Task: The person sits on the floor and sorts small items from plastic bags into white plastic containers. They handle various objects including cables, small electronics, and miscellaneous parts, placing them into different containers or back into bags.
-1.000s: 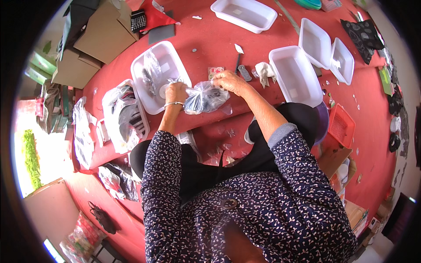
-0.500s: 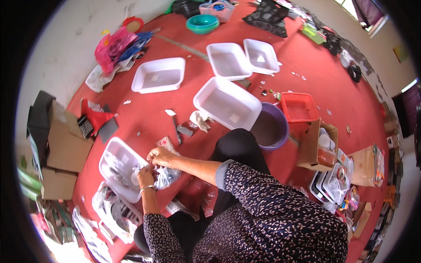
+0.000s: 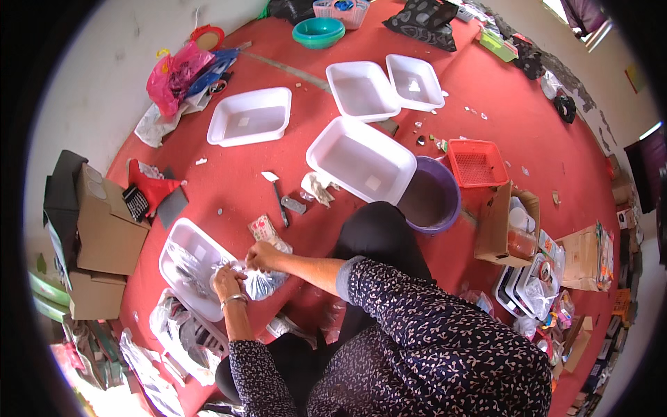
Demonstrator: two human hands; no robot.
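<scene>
Beside a white tray [image 3: 182, 258], both hands — left [image 3: 227, 283], right [image 3: 262, 256] — gripping a clear plastic bag [image 3: 262, 283].

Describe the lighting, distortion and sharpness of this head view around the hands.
Head view: even daylight, soft shadows; fisheye bends the red floor toward a black rim; left hand and right hand on the clear bag stay fairly sharp; glare whitens the tray and the bottom left corner.

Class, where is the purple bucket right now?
In the head view, the purple bucket stands right of centre on the red floor, between the large white tray and the red basket.
</scene>
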